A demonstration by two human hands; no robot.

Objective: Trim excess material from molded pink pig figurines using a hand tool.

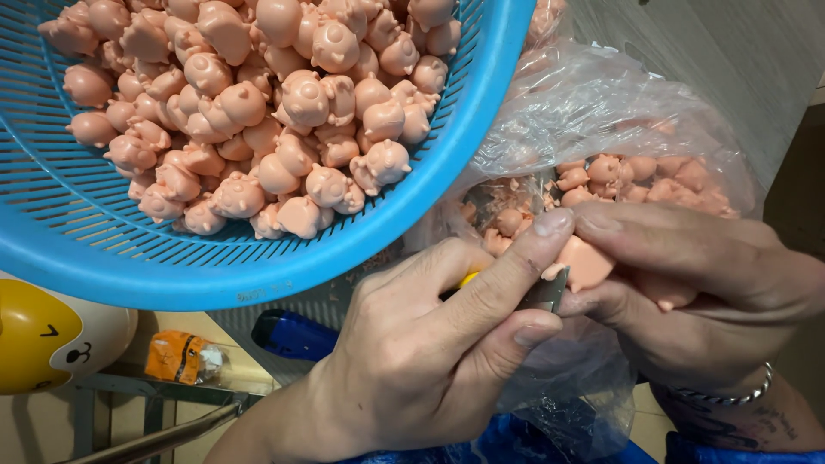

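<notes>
My left hand (412, 361) is shut on a small knife with a yellow handle, and its thumb presses toward the metal blade (547, 292). My right hand (696, 292), with a metal bracelet at the wrist, pinches a pink pig figure (589, 262) against the blade. Above them tilts a blue perforated basket (258, 279) heaped with several identical pink pig figures (284, 112). Behind my hands, a clear plastic bag (601, 103) holds more pink pigs (636, 176) and pink scraps.
At the lower left sits a rounded yellow and white toy (43, 335), with a small orange packet (180, 357) and a dark blue object (292, 335) beside it. A metal frame (163, 434) runs below. Blue cloth (516, 442) lies under my hands.
</notes>
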